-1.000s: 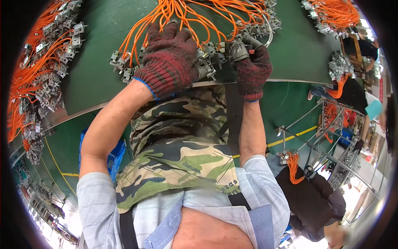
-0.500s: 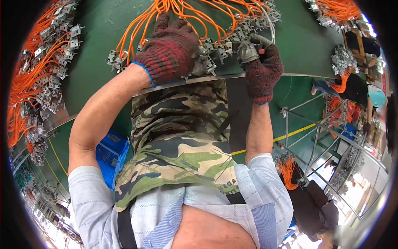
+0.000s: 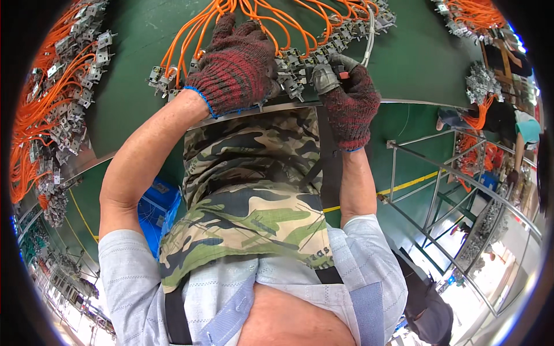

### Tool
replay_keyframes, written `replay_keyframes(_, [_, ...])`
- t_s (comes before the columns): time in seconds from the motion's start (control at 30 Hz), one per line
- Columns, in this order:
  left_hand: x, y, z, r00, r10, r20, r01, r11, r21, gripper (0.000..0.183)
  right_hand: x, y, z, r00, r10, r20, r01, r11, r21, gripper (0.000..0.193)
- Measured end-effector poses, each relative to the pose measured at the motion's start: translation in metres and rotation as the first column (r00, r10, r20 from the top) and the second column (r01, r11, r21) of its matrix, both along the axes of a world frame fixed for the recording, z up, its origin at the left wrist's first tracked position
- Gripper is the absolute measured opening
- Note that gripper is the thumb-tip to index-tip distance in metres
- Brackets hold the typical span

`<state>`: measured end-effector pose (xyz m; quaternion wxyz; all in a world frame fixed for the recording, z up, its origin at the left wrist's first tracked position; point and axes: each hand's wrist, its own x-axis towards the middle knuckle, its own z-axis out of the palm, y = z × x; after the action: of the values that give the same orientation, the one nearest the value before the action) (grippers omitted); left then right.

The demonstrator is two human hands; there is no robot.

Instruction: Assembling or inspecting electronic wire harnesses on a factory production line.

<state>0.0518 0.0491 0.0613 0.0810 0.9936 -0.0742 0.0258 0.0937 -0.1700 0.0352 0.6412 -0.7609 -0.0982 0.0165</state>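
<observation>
Nearest the camera we have the pale shirt (image 3: 130, 265) and the camouflage apron (image 3: 254, 219), and out past them both arms go. The left elbow swings wide, the forearm (image 3: 144, 147) slanting in, and the gloved left hand (image 3: 235, 74) lies back-up, fingers pointing away over the orange cables (image 3: 283, 29), the forefinger stretched ahead of the others. Over to the gloved right hand (image 3: 351, 102): its forearm rises almost straight, thumb and forefinger bent toward each other, closed around a small red piece (image 3: 344, 75). Between the hands, near the front edge of the green table (image 3: 421, 69), sit the metal parts (image 3: 291, 81) on the cable ends, some running in under the left glove. Now the hard bits: that glove covers its own grip, so whether it pinches anything, I cannot tell. A white cable (image 3: 370, 37) drops to the right hand, its end lost behind the fingers; the red piece's body is hidden too. The main bundle is cut off at the top, the left-hand pile (image 3: 63, 86) fades into the dark rim, and beyond the metal frame (image 3: 438, 167) a co-worker (image 3: 511, 124) is small and warped.
</observation>
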Motion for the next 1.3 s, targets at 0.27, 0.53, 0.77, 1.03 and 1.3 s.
replay_keyframes(0.27, [0.001,-0.003,0.0,0.999,0.02,-0.038,-0.022,0.998,-0.053,0.047,0.002,0.001,0.002,0.981,0.062,0.187,-0.035,0.989,-0.144,0.029])
replay_keyframes(0.53, [-0.003,0.0,-0.003,0.999,0.005,0.034,-0.001,0.994,-0.105,0.038,0.01,0.014,0.026,0.999,-0.03,-0.016,0.033,0.979,0.202,0.021])
replay_keyframes(0.77, [-0.004,0.004,0.0,0.996,-0.009,0.088,0.024,0.986,-0.168,0.037,0.019,0.019,0.008,0.993,0.0,0.12,0.004,0.999,-0.039,0.033])
replay_keyframes(1.03, [-0.005,0.005,-0.004,0.995,-0.012,0.103,0.03,0.984,-0.176,0.038,0.026,0.019,0.019,0.999,0.052,-0.006,-0.052,0.991,-0.124,0.03])
replay_keyframes(1.3, [-0.004,0.005,-0.004,0.999,-0.018,0.048,0.022,0.997,-0.076,0.034,0.031,0.019,0.019,0.979,0.178,0.095,-0.154,0.964,-0.214,0.026])
